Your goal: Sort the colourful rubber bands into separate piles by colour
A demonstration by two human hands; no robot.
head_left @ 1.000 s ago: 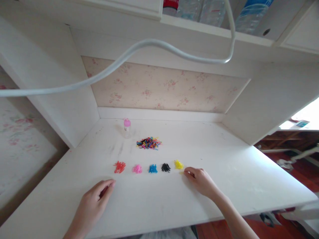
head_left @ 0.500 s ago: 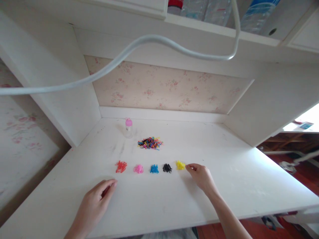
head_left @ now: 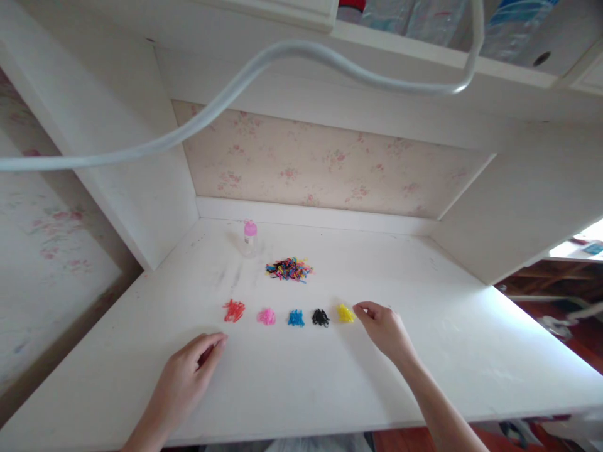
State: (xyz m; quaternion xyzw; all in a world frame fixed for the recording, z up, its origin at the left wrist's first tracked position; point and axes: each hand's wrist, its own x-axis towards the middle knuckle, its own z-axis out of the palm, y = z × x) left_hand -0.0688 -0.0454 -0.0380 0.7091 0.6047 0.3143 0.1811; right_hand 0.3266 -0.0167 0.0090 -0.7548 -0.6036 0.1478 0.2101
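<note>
A row of small piles of rubber bands lies across the white desk: red bands (head_left: 234, 311), pink bands (head_left: 267, 316), blue bands (head_left: 296, 318), black bands (head_left: 321, 317) and yellow bands (head_left: 345, 313). Behind the row sits a larger mixed-colour pile (head_left: 289, 269). My right hand (head_left: 379, 321) is just right of the yellow pile, thumb and fingertips pinched together; anything between them is too small to make out. My left hand (head_left: 191, 370) rests below the red pile, apart from it, its fingers curled together with their tips meeting and their contents hidden.
A clear bottle with a pink cap (head_left: 250, 235) stands at the back left of the desk (head_left: 292, 383). A white cable (head_left: 301, 49) hangs across the view overhead. Side panels (head_left: 513, 207) close in the desk, with a shelf of bottles above.
My right hand has lifted slightly off the yellow pile's edge. My left hand keeps its pose below the red pile. The whole view has shifted a little as the head moved.
</note>
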